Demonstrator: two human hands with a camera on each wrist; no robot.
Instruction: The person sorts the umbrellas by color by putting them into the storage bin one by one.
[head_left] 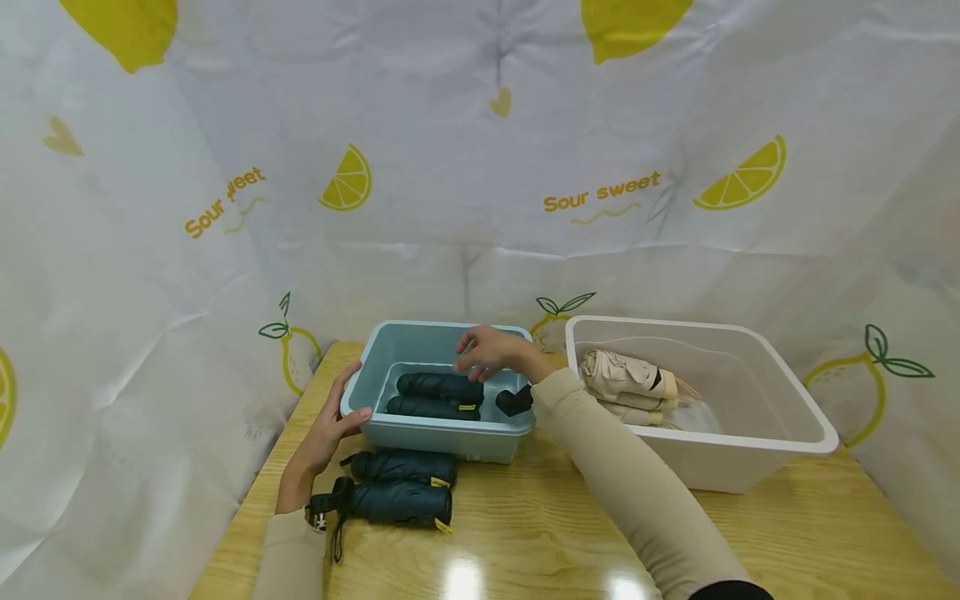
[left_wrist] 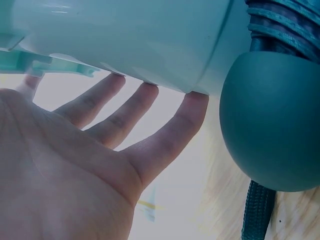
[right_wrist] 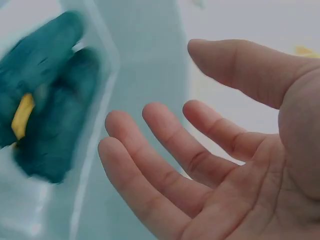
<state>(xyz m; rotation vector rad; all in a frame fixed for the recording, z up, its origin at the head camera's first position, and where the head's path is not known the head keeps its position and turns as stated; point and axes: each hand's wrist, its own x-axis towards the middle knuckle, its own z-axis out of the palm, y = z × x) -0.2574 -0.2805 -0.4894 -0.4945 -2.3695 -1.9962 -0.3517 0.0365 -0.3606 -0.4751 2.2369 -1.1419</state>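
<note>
My left hand point(head_left: 327, 429) rests at the left end of a light blue bin point(head_left: 442, 433), thumb at the front corner and fingers along the side. In the left wrist view, its extended fingertips touch the bin's outer wall. Inside the bin two dark folded umbrellas point(head_left: 438, 388) lie side by side, yellow tags toward the right. Over them hovers my right hand point(head_left: 491, 352), fingers loosely bent and holding nothing. Two more dark folded umbrellas point(head_left: 401, 502) lie on the table before the bin; a rounded handle point(left_wrist: 270, 125) of one shows close beside my left hand.
To the right stands a larger off-white bin point(head_left: 720, 467) with several beige folded umbrellas point(head_left: 626, 375) at its left end. Both bins sit on a wooden table point(head_left: 540, 525). A lemon-printed white curtain point(head_left: 450, 200) hangs behind and at the sides.
</note>
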